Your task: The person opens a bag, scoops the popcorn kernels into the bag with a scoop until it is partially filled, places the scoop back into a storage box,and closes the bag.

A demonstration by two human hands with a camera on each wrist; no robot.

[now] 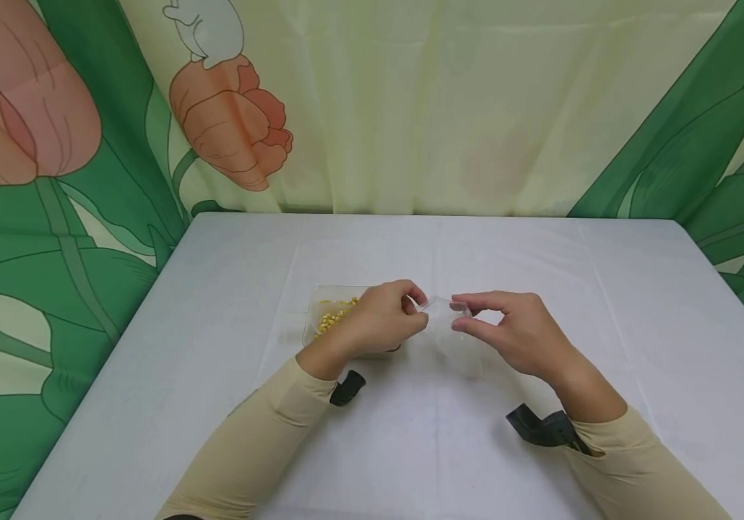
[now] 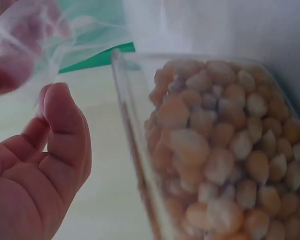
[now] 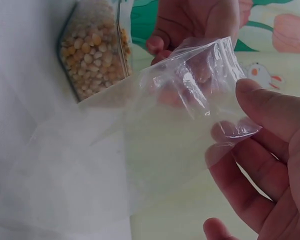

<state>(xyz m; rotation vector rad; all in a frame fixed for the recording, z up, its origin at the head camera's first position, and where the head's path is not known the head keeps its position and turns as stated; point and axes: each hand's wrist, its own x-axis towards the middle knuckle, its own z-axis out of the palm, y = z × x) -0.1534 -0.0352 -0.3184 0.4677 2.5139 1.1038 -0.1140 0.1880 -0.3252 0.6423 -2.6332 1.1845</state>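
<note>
A clear, thin plastic bag (image 1: pixel 443 314) is stretched between the two hands above the white table. My left hand (image 1: pixel 381 314) pinches one edge of its top between thumb and fingertips. At the opposite side, my right hand (image 1: pixel 516 328) grips a corner of the bag, with the thumb and fingers on the film in the right wrist view. The bag (image 3: pixel 155 150) hangs down, see-through. Beside the left hand stands a clear plastic box (image 1: pixel 310 297) holding yellow corn kernels (image 1: pixel 334 316); the hand and wrist hide its right part in the head view.
The table (image 1: pixel 515 253) has a white cloth. Behind it hangs a curtain (image 1: pixel 476 108) printed with tulips and leaves. Black straps (image 1: pixel 544 427) stick out at both sleeve cuffs.
</note>
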